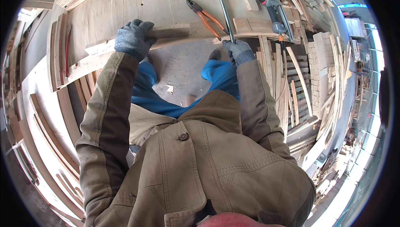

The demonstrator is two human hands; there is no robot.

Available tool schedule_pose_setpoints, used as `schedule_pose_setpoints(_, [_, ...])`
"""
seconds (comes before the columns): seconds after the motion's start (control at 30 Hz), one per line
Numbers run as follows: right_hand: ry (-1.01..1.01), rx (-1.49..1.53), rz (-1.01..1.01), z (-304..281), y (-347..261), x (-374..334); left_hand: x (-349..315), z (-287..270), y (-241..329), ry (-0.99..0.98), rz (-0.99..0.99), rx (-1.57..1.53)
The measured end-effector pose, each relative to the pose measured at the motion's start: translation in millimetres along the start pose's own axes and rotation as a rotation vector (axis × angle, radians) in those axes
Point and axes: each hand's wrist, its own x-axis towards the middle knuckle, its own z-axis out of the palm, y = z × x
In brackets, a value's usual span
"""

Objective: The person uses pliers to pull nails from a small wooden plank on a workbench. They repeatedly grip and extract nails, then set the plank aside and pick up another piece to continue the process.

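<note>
Your right hand [238,51] closes round the hammer [224,10] at its handle's near end; it points away over the bench [156,6], leaning left. Your left hand [132,37], farther off, curls at the block [173,32]; whether it grips, I cannot tell. Pliers [200,13] lie close left of the handle, a power tool [273,14] right.

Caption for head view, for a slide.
Gloved left hand at a wood piece, right hand holding a hammer, orange-handled pliers alongside.
</note>
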Motion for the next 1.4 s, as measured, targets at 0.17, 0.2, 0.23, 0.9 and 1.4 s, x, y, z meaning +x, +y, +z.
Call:
schedule_pose_setpoints(0.17, [0.026,0.055,-0.002,-0.5,5.6,5.5,3.0,-8.0,8.4,-0.202,-0.075,0.02])
schedule_pose_setpoints(0.2, [0.131,-0.134,-0.123,-2.1,3.9,3.7,3.1,-8.2,9.2,-0.205,-0.065,0.039])
schedule_pose_setpoints(0.23, [0.237,-0.322,-0.226,-4.4,0.7,0.5,2.7,-7.9,10.1,-0.209,-0.055,0.058])
schedule_pose_setpoints(0.9, [0.237,-1.145,-0.442,63.5,-99.7,-27.4,2.6,-8.6,8.5,-0.276,-0.002,0.065])
schedule_pose_setpoints(1.4, [0.086,-0.697,-0.391,47.9,-94.9,4.0,0.0,-10.7,8.7,-0.301,-0.018,0.083])
